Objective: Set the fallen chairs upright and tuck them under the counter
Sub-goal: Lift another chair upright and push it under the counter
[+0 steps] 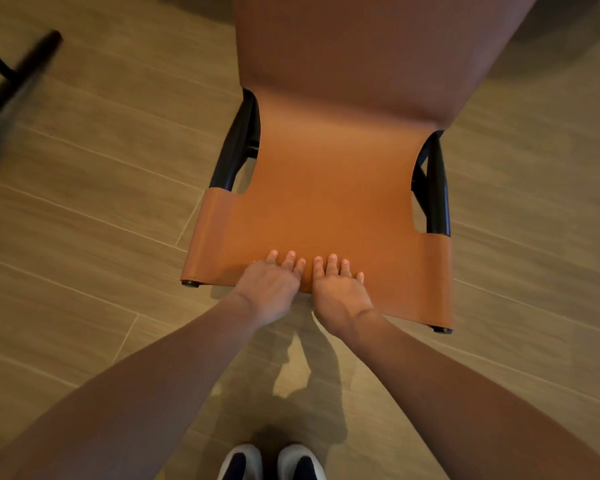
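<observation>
Your left hand (269,282) and right hand (336,292) lie side by side, fingers fairly straight and clasping nothing, on the near edge of the tan chair (326,188) before you, whose sling probably gives softly, so grip its stiff black frame (437,188).

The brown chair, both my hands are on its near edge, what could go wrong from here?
The left hand and right hand sit close together at the middle of the leather edge of the chair, fingers flat rather than wrapped, so it may slip or twist when moved. The blurred dark frame at the left could snag it.
</observation>
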